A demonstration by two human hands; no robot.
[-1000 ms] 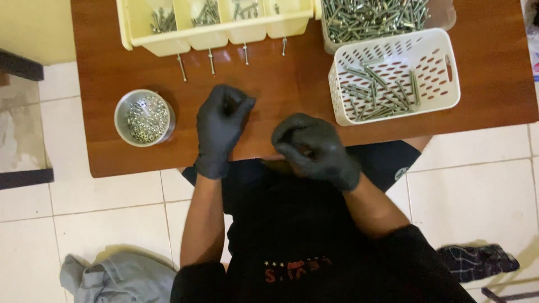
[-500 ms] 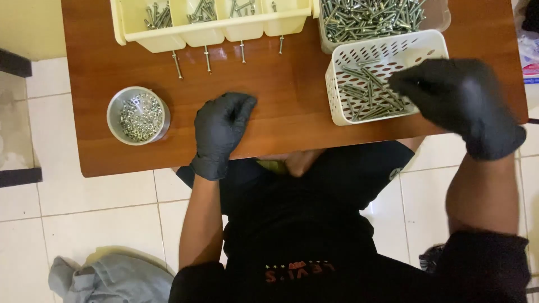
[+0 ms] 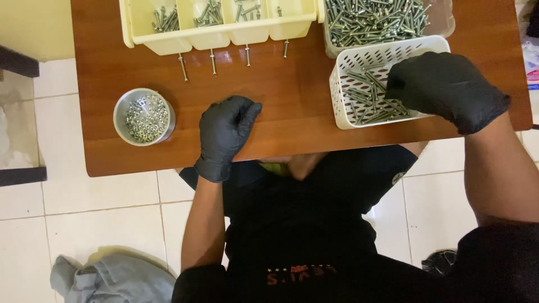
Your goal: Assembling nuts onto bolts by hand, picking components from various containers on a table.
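Two hands: both in black gloves, working over a brown wooden bench [image 3: 281, 112].
Bench: carries every container; front edge sits against the person's lap.
Yellow tray [image 3: 219, 25]: long divided tray at the far edge, each compartment holding sorted bolts; four single bolts [image 3: 183, 67] lie on the bench just in front of it.
Clear tub [image 3: 382, 19]: far right, heaped with loose bolts, touching the white basket's far side.
White basket [image 3: 359, 84]: perforated plastic, near right; holds a thin layer of long bolts [image 3: 368, 101].
Right hand [image 3: 443, 84]: reaches into the basket, fingers curled down among the bolts; whether it grips one cannot be told.
Left hand [image 3: 224, 132]: rests on the bench near the front edge, loosely curled, holding nothing visible.
Steel bowl [image 3: 144, 116]: round, left of the left hand, full of small nuts.
Handling, bolts: judged stiff, smooth, small but dense; likely to roll. Pinch at mid-shank.
Obstruction: basket wall and neighbouring bolts crowd the fingers.
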